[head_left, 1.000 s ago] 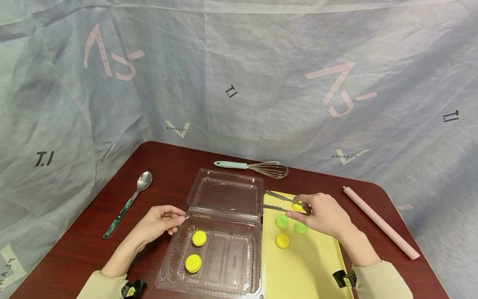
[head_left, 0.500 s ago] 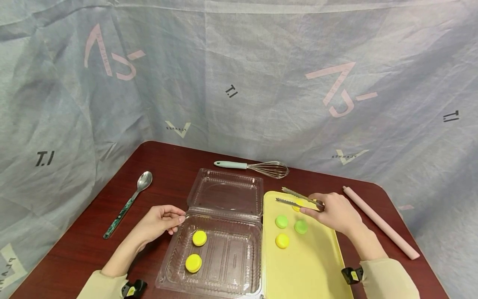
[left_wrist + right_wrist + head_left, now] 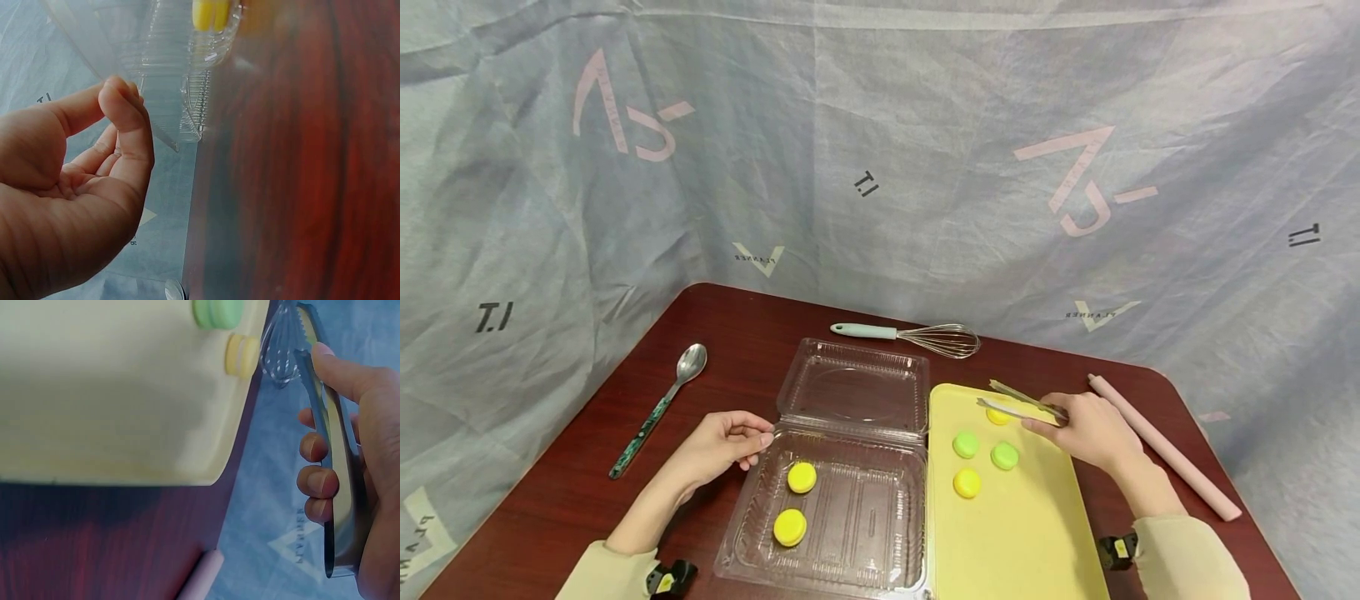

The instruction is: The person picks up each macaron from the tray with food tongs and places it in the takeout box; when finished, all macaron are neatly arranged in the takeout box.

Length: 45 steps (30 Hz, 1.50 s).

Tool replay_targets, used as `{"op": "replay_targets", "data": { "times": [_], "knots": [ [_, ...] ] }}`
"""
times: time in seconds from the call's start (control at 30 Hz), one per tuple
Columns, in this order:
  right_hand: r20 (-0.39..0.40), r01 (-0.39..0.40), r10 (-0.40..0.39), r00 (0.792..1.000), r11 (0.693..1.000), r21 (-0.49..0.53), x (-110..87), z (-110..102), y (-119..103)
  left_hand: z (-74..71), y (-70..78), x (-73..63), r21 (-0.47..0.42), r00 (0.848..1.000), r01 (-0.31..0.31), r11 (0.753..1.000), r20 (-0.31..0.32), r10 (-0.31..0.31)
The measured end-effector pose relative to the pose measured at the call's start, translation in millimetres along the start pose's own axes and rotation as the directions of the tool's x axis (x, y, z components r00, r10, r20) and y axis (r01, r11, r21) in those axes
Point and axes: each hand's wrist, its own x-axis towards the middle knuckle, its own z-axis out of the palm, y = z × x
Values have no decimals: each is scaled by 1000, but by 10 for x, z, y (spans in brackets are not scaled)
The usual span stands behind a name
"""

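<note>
My right hand (image 3: 1093, 429) grips metal tongs (image 3: 340, 487) over the far end of a yellow tray (image 3: 1015, 542). The tongs' arms stand apart with nothing between their tips, above a yellow macaron (image 3: 997, 417). Two green macarons, one on the left (image 3: 966, 445) and one on the right (image 3: 1004, 455), and another yellow macaron (image 3: 967, 483) lie nearer on the tray. With thumb and forefinger, my left hand (image 3: 722, 450) pinches the left edge of a clear plastic clamshell box (image 3: 865, 533), whose lid lies folded back. Two yellow macarons, one far (image 3: 801, 477) and one near (image 3: 789, 527), sit inside at the left.
Behind the box lies a whisk (image 3: 917, 335) with a pale handle. A spoon (image 3: 658, 408) with a green patterned handle is at the left. Along the right edge of the dark red table (image 3: 730, 333) rests a pink rolling pin (image 3: 1165, 446). Grey cloth hangs behind.
My right hand has drawn the tongs rightward, from beside the box lid to over the tray's far end. My left hand keeps its place at the box edge.
</note>
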Motion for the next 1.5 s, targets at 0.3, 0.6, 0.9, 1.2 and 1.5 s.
{"op": "replay_targets", "data": {
  "times": [0.3,0.6,0.9,1.2,1.5],
  "knots": [
    [12,5,-5,1000,1000,-18,-52,51,153,2,-8,1,4,1000,8,1000,-7,-8],
    [24,16,-15,1000,1000,-22,-98,84,231,-2,-19,9,15,1000,9,1000,-9,-8],
    [32,21,-19,999,999,-35,-114,94,252,3,-10,9,8,1000,13,1000,-8,-13],
    [39,22,-21,999,999,-32,-111,106,272,1,-25,9,11,1000,8,1000,-8,-8],
    [44,23,-21,999,999,-32,-107,96,266,1,-16,5,27,1000,13,1000,-16,-12]
  ]
}}
